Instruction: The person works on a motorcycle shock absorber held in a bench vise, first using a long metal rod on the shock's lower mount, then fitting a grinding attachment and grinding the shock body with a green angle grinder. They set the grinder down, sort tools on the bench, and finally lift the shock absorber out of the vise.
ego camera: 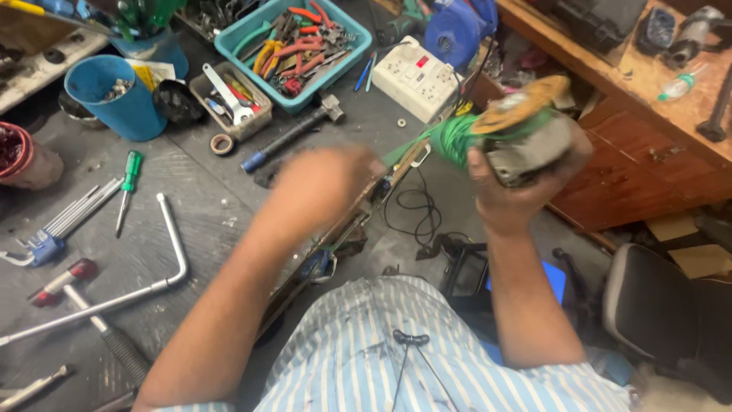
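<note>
Bench (191,206): grey, scuffed, strewn with tools; every place below is reckoned from the grinder.

Grinder (526,141): small angle grinder, grey body, yellowish disc uppermost, green cord (454,140) wound round its neck. Held in the air off the bench's right edge, above a wooden cabinet (648,160).

Right hand (507,194): wrapped round the grinder from beneath, fingers clamped on the body.

Left hand (324,187): left of the grinder, blurred with motion. Whether it pinches the cord or is spread I cannot tell.

Tray (293,46): teal, full of pliers, far upper left of the grinder.

Socket block (415,76): white, upper left of the grinder, close to the cord's run.

Cup (114,95): blue, holding small parts, far left of the grinder.

Hammer (293,133): blue-tipped handle, left of the grinder.

Wheel wrench (171,252): bent steel bar, lower left of the grinder.

Screwdriver (126,187): green handle, far left of the grinder.

Risks, as judged: the one-handed grip could slip and drop the grinder onto the cabinet or chair below, chipping the disc. A loose loop of cord might snag on bench tools. If the plug is in the socket block, a bumped switch would spin the disc near the fingers.
</note>
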### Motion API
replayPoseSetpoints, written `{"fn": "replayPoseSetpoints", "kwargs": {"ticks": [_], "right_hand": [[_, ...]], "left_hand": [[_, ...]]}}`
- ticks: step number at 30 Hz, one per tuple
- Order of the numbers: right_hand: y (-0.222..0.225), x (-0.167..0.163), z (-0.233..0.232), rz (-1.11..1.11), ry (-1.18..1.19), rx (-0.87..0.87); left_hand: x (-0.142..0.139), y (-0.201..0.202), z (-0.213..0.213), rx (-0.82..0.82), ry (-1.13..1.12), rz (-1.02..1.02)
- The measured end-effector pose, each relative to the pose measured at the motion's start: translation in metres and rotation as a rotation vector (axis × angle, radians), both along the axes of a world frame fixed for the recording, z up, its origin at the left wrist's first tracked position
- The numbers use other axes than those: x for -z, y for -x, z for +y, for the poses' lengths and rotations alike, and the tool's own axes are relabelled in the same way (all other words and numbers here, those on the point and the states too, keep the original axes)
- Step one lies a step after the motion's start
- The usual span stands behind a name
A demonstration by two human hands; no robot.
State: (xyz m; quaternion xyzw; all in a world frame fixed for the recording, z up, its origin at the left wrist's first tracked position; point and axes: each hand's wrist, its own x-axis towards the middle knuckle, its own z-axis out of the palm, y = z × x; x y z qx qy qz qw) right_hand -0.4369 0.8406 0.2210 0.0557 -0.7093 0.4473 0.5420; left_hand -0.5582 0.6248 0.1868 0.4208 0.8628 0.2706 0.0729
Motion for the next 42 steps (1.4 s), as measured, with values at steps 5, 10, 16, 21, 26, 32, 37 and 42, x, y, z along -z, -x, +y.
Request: {"fn": "replayPoseSetpoints", "kwargs": {"ticks": [5, 10, 16, 21, 26, 32, 37, 42], "right_hand": [[0.024, 0.001, -0.007, 0.132, 0.775, -0.516], [0.033, -0.014, 0.050, -0.483, 0.995, -0.919], [0.097, 0.006, 0.084, 0.024, -0.148, 0.135], [0.158, -0.010, 0.130, -0.042, 0.987, -0.724], [0.195, 0.005, 0.179, -0.488, 0.763, -0.866], [0.271, 0.030, 0.183, 0.040, 0.243, -0.402], [0.294, 0.023, 0.196, -0.487, 1.166, -1.445], [0.284, 0.040, 0.190, -0.312, 0.097, -0.758]], "left_hand": [[0.037, -0.075, 0.054, 0.553, -0.315, -0.864], [0.044, 0.014, 0.060, -0.192, -0.168, 0.136], [0.006, 0.025, 0.044, -0.288, 0.127, 0.630], [0.041, 0.023, 0.156, 0.503, -0.070, -0.555], [0.027, 0.179, 0.154, -0.322, 0.344, 0.428], [0.015, 0.104, 0.131, 0.066, -0.196, -0.392], [0.022, 0.112, 0.211, -0.258, -1.027, -1.479], [0.007, 0.157, 0.179, -0.566, -0.044, -0.624]]}}
